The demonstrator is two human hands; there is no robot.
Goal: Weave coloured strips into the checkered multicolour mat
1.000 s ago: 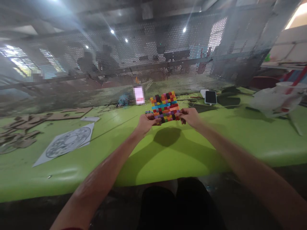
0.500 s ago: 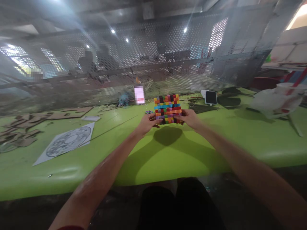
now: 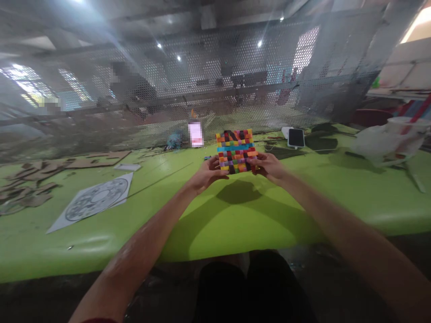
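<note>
A small woven mat [image 3: 236, 149] of multicoloured strips, with a blue band across its middle, is held up above the green tabletop. My left hand [image 3: 208, 174] grips its lower left edge, thumb along the front. At the lower right, my right hand [image 3: 268, 166] pinches the other edge, fingers on the front near the corner. The mat faces me, tilted upright, and its shadow falls on the table below. What lies behind it is hidden.
The green-covered table [image 3: 161, 211] carries cardboard pieces [image 3: 97, 160] and a printed circular drawing [image 3: 99, 197] on the left. A lit phone [image 3: 195, 134] stands at the back. Rightward are another phone [image 3: 296, 137], dark leaf-like pieces [image 3: 321, 142] and a plastic bag [image 3: 373, 141].
The woven mat has been raised and tilted slightly, showing more of its front. My right hand's fingers have shifted on its edge. Behind the mesh, a person's dark shape has moved.
</note>
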